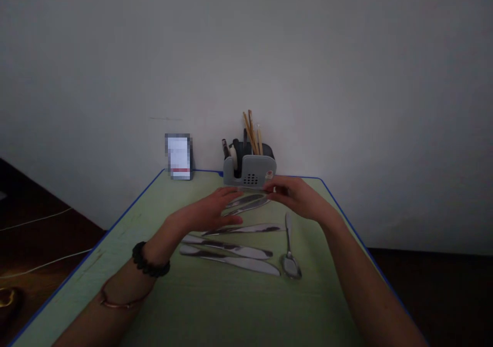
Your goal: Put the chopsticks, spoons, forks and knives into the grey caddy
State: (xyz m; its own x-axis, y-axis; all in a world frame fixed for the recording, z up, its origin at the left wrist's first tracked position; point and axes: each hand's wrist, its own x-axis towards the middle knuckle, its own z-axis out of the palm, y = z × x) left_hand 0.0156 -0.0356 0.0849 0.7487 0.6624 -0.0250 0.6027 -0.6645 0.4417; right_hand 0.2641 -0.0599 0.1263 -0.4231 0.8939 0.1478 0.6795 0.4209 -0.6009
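Note:
My left hand [213,207] hovers over the table with its fingers stretched out and the thumb apart. Its fingertips reach the left end of a thin metal cutlery piece [252,189], whose exact kind I cannot make out. At the other end, the fingers and thumb of my right hand [295,194] curl around the piece. Two more shiny pieces of cutlery [252,203] lie just below, partly behind my left hand. Closer to me are three table knives [241,262], roughly side by side. A spoon [290,265] lies to their right, bowl toward me.
A grey desk organizer [249,170] stands at the back edge against the wall, holding chopstick-like sticks [252,134] and a roll of tape. To its left a lit phone [179,157] leans upright. The green table [239,311] has a blue edge. Cables lie on the floor at left.

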